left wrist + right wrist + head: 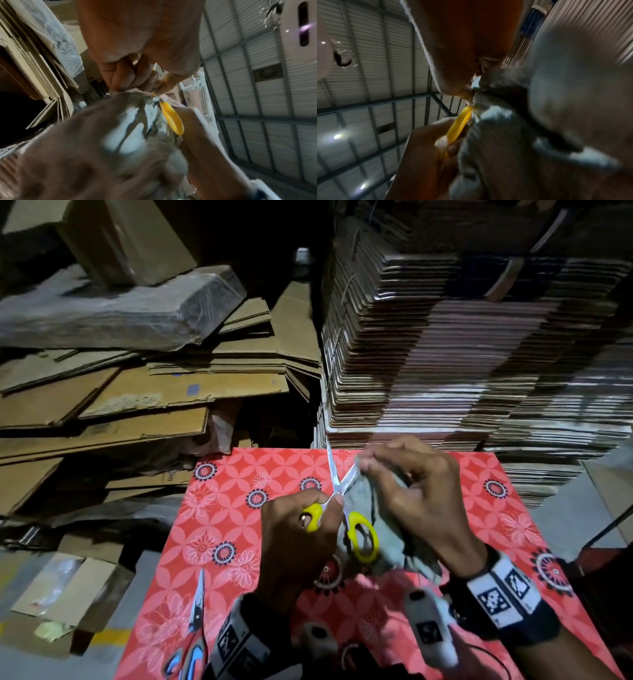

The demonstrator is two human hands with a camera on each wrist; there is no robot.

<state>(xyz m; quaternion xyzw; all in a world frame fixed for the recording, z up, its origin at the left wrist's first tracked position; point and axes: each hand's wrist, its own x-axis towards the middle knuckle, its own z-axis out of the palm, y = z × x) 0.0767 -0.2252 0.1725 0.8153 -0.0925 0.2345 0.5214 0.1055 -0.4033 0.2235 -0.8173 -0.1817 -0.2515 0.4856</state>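
Yellow-handled scissors (359, 534) are held up over the red flowered table (239, 474), blades spread apart. My left hand (317, 510) grips the left handle loop, a finger through it. My right hand (368, 465) holds a crumpled grey cloth (387, 537) and pinches it around the right blade near its tip. The cloth hangs down under my right palm and behind the free handle loop. In the left wrist view the yellow handle (171, 119) lies against the blurred cloth (106, 135). The right wrist view shows the cloth (556, 94) beside the handle (458, 125).
A second pair of scissors (196, 631) with red and blue handles lies on the table's near left corner. Flattened cardboard (120, 405) is piled behind the table on the left, and a tall bundled stack of cartons (445, 354) rises on the right. Loose cardboard (68, 583) lies on the floor at left.
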